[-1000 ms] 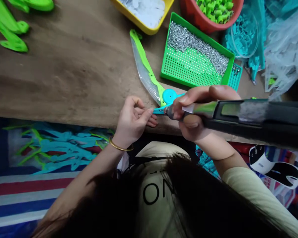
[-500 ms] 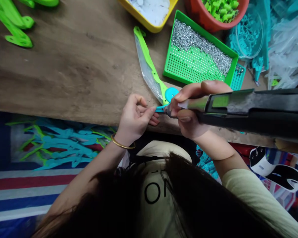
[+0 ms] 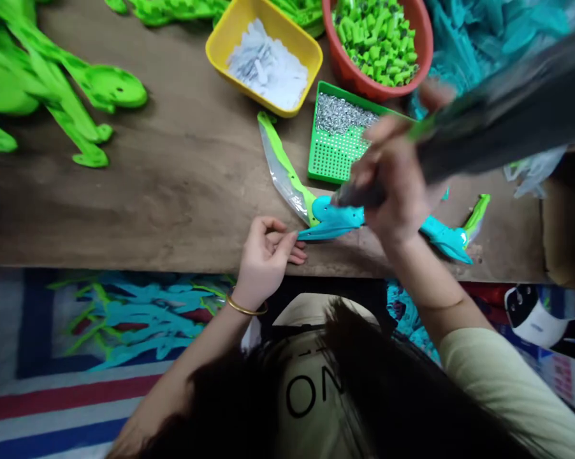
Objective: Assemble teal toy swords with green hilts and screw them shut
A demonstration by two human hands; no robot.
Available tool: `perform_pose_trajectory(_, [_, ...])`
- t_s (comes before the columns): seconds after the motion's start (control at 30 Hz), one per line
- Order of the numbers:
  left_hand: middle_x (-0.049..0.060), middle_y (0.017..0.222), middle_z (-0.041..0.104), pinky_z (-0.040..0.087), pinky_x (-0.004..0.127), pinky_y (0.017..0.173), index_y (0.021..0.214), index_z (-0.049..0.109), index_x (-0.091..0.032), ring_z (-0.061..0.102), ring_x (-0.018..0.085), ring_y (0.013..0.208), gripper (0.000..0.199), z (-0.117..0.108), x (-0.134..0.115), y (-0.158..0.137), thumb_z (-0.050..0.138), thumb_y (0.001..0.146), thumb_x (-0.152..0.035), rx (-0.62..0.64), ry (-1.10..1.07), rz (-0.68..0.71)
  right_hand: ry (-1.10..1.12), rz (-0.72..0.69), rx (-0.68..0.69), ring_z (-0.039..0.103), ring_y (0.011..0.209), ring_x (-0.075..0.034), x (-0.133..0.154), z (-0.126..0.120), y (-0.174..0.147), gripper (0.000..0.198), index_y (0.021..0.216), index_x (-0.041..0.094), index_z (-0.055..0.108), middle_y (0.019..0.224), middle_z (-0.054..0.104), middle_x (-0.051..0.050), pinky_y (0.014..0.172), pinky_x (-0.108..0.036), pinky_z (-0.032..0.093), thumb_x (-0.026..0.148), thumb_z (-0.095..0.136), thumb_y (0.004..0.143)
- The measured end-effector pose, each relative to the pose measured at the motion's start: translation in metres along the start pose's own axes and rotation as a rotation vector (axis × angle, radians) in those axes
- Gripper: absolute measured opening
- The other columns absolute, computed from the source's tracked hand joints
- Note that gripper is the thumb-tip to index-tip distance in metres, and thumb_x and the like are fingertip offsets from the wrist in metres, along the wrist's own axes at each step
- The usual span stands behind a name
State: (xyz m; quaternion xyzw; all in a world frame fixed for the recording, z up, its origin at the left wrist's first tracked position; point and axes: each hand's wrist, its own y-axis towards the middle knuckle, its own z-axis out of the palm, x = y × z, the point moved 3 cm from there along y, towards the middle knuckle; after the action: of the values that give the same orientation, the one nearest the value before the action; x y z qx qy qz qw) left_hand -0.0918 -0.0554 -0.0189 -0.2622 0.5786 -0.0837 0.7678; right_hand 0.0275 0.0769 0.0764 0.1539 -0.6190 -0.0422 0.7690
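My left hand (image 3: 268, 255) pinches the pointed tip of a turquoise plastic part (image 3: 328, 229) between thumb and fingers, low on the wooden table. Joined to that part, a lime-green arm (image 3: 285, 156) with a clear plastic wing reaches away towards the back. A black electric screwdriver (image 3: 488, 115) fills my right hand (image 3: 397, 178), its nose pointing left near the rounded turquoise joint. The hand and tool are blurred, and whether the nose touches the joint I cannot tell. Right of my wrist shows another turquoise piece (image 3: 445, 239) with a lime-green end (image 3: 477, 213).
A green perforated tray (image 3: 335, 162) of silver screws lies behind my right hand. Farther back are a yellow tub (image 3: 215, 48) of white pieces and a red bowl (image 3: 428, 38) of lime-green parts. Lime-green pieces (image 3: 67, 95) heap at left; turquoise ones (image 3: 144, 306) lie below the table edge.
The screwdriver has come away from the turquoise tip beside my left fingers and swung up and right, baring more of the part. My left hand keeps its pinch. The view has shifted.
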Motion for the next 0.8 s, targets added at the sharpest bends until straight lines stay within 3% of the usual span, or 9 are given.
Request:
perform_pose_trajectory(0.1, [-0.001,0.065,0.068,0.058,0.026,0.048,0.095,0.036,-0.021,0.067,0.017,0.051,0.037,-0.004,0.000,0.001,0.066,0.078,-0.035,-0.010,0.034,0.028,-0.029,-0.259,-0.368,0.047,0.048,-0.002,-0.008,-0.005,0.045,0.013,0.068,0.020,0.057,0.068,0.053,0.006,0.046,-0.018,0.039,0.017,0.065,0.078])
perform_pose_trajectory(0.17, [-0.001,0.067,0.068,0.058,0.026,0.047,0.096,0.036,-0.021,0.067,0.017,0.052,0.038,-0.005,0.000,0.002,0.067,0.078,-0.035,-0.006,0.046,0.030,-0.122,-0.164,-0.452,0.049,0.048,-0.004,-0.032,-0.010,0.065,0.014,0.076,0.022,0.054,0.073,0.056,0.005,0.046,-0.019,0.043,0.014,0.066,0.078])
perform_pose_trajectory(0.27, [0.000,0.068,0.069,0.057,0.026,0.046,0.095,0.036,-0.021,0.067,0.017,0.051,0.039,-0.005,-0.001,0.004,0.068,0.078,-0.035,-0.003,0.058,0.020,-0.299,-0.026,-0.356,0.057,0.058,-0.008,-0.073,-0.016,0.076,0.016,0.085,0.023,0.053,0.082,0.060,0.001,0.056,-0.022,0.052,0.031,0.067,0.083])
perform_pose_trajectory(0.33, [0.000,0.067,0.069,0.057,0.026,0.046,0.095,0.037,-0.021,0.067,0.018,0.051,0.039,-0.005,-0.001,0.004,0.068,0.077,-0.035,-0.013,0.061,0.017,-0.350,-0.016,-0.277,0.061,0.064,-0.010,-0.093,-0.020,0.075,0.024,0.091,0.023,0.054,0.084,0.060,-0.001,0.061,-0.024,0.054,0.045,0.063,0.085])
perform_pose_trajectory(0.5, [0.000,0.068,0.068,0.056,0.029,0.046,0.097,0.039,-0.021,0.066,0.018,0.051,0.038,-0.007,0.001,0.001,0.066,0.079,-0.040,-0.007,0.137,0.002,-0.309,-0.040,-0.255,0.064,0.076,-0.012,-0.104,-0.024,0.070,0.040,0.100,0.024,0.056,0.090,0.062,-0.002,0.070,-0.027,0.057,0.057,0.063,0.080])
perform_pose_trajectory(0.57, [0.000,0.070,0.068,0.054,0.027,0.045,0.103,0.044,-0.020,0.064,0.016,0.049,0.035,-0.012,-0.001,-0.001,0.061,0.083,-0.043,0.004,0.305,0.029,-0.288,-0.038,-0.255,0.065,0.079,-0.012,-0.102,-0.023,0.070,0.040,0.100,0.025,0.056,0.090,0.063,-0.002,0.073,-0.027,0.058,0.056,0.067,0.077])
perform_pose_trajectory(0.63, [-0.001,0.069,0.067,0.050,0.024,0.046,0.108,0.051,-0.020,0.061,0.014,0.047,0.031,-0.018,-0.008,-0.002,0.055,0.087,-0.043,0.011,0.627,0.136,-0.262,-0.038,-0.248,0.065,0.080,-0.012,-0.102,-0.022,0.069,0.040,0.097,0.024,0.057,0.090,0.064,-0.002,0.074,-0.027,0.058,0.055,0.068,0.076])
perform_pose_trajectory(0.73, [-0.004,0.055,0.060,0.042,0.025,0.050,0.106,0.061,-0.020,0.057,0.014,0.046,0.026,-0.021,-0.030,-0.002,0.057,0.087,-0.038,-0.060,1.165,0.425,-0.215,-0.020,-0.246,0.066,0.080,-0.013,-0.104,-0.021,0.069,0.040,0.093,0.023,0.058,0.089,0.065,-0.001,0.076,-0.028,0.059,0.056,0.069,0.074])
perform_pose_trajectory(0.8, [-0.002,0.059,0.059,0.044,0.028,0.057,0.105,0.063,-0.019,0.059,0.017,0.055,0.027,-0.013,-0.045,0.001,0.060,0.085,-0.036,-0.114,1.311,0.639,-0.195,0.004,-0.250,0.067,0.079,-0.012,-0.101,-0.020,0.070,0.041,0.092,0.023,0.059,0.086,0.065,0.000,0.075,-0.028,0.060,0.057,0.070,0.072])
